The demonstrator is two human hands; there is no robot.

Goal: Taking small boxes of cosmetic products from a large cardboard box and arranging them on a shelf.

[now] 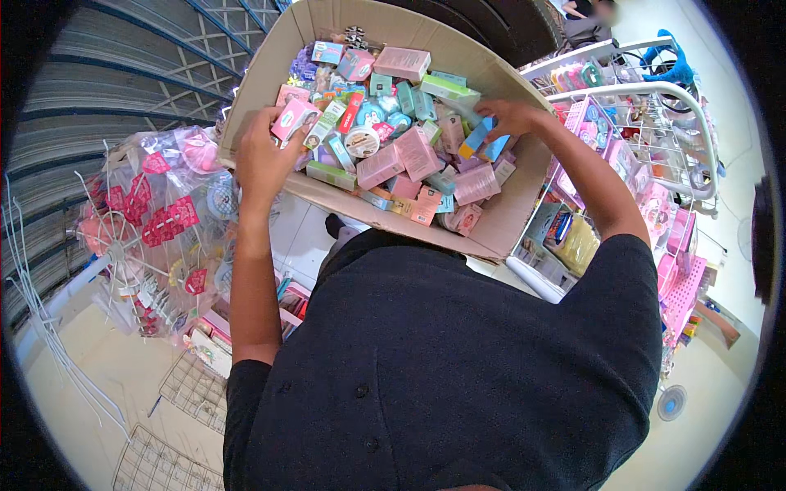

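A large open cardboard box [522, 215] full of small packaged goods is in front of me. At its left side, my left hand [268, 150] grips a small pink and white carton [296, 120] between thumb and fingers. My right hand [511, 116] reaches over the right wall, its fingers on a blue and yellow carton [476, 139]. Between my hands lie a red carton [350, 113], a round tub [362, 142] and several pale pink cartons [417, 153]. A green and white carton [450, 90] rests on the pile near my right fingers.
To the left, a wire rack [115, 248] carries bagged items with pink tags, before a metal folding gate [153, 67]. At right stands a white wire display rack [700, 110] with accessories. Wire grids [166, 454] are at lower left. A person [586, 24] sits at the far top right.
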